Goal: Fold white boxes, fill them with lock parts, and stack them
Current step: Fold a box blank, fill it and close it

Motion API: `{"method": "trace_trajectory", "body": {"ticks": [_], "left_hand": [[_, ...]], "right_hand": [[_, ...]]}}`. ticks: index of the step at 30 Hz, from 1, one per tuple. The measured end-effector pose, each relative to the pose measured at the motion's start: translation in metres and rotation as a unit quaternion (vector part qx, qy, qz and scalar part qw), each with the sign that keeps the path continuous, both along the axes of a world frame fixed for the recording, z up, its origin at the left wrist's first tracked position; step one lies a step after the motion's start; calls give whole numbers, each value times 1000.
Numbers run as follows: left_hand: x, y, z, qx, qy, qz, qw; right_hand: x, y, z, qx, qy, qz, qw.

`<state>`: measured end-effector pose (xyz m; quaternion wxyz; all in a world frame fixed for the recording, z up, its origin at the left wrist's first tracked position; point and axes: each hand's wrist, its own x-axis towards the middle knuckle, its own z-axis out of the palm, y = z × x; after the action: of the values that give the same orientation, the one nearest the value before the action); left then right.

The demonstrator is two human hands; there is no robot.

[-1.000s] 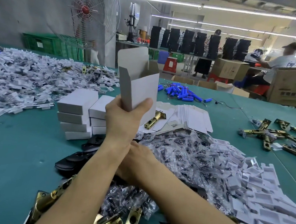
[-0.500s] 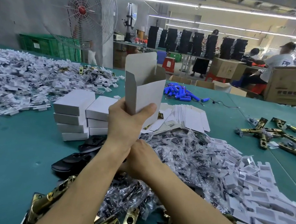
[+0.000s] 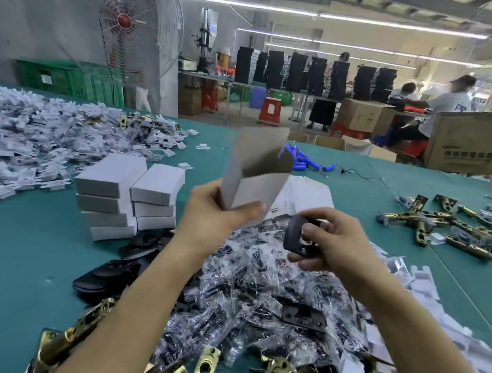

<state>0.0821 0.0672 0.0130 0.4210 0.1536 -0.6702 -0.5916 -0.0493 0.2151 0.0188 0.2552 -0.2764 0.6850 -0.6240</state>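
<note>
My left hand [image 3: 215, 216] grips the lower end of an open white box [image 3: 255, 172], held upright with its top flap raised and its mouth tilted right. Just right of the box, my right hand [image 3: 335, 243] pinches a black lock plate [image 3: 295, 236]. Under both hands lies a heap of bagged black parts in clear plastic [image 3: 258, 292]. Two stacks of closed white boxes [image 3: 126, 196] stand on the green table to the left. Flat unfolded boxes [image 3: 307, 192] lie behind the held box.
Brass latch bolts lie at the near edge [image 3: 206, 369] and at the right [image 3: 445, 226]. Black plates [image 3: 110, 275] lie left of my forearm. White plastic pieces are piled far left [image 3: 32, 141] and near right [image 3: 426, 297]. Blue batteries [image 3: 307, 162] lie behind.
My right hand has come out from under my left forearm and lifted a black plate to the right of the box. The box has shifted right and tilted.
</note>
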Motion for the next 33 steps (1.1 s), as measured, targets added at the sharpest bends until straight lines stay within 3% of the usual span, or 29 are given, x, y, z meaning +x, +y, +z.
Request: {"method": "trace_trajectory", "body": {"ticks": [4,7,9,12,16,20,28,33], "left_hand": [[0,2,-7,-53,-80,-54,994],[1,1,-9,-60,-99,-75,990],[1,0,-9,-58,-106,-83,989],[0,-1,-11,-66,-124,-99,985],[-1,2,-12,-54,-108,-125,985],[0,6,-9,-30,-64,-133,989],[4,6,-4,5,72,-139,988],[1,7,-5,6,44,-102,994]], "right_hand": [[-4,21,11,-43,63,-35,996],[0,31,27,-105,176,-53,977],[6,33,39,-158,305,-72,937],[17,30,55,-196,500,-71,840],[31,23,71,-127,636,-6,761],[43,14,78,-47,684,39,727],[66,4,95,-34,764,23,644],[65,-8,100,87,762,22,642]]}}
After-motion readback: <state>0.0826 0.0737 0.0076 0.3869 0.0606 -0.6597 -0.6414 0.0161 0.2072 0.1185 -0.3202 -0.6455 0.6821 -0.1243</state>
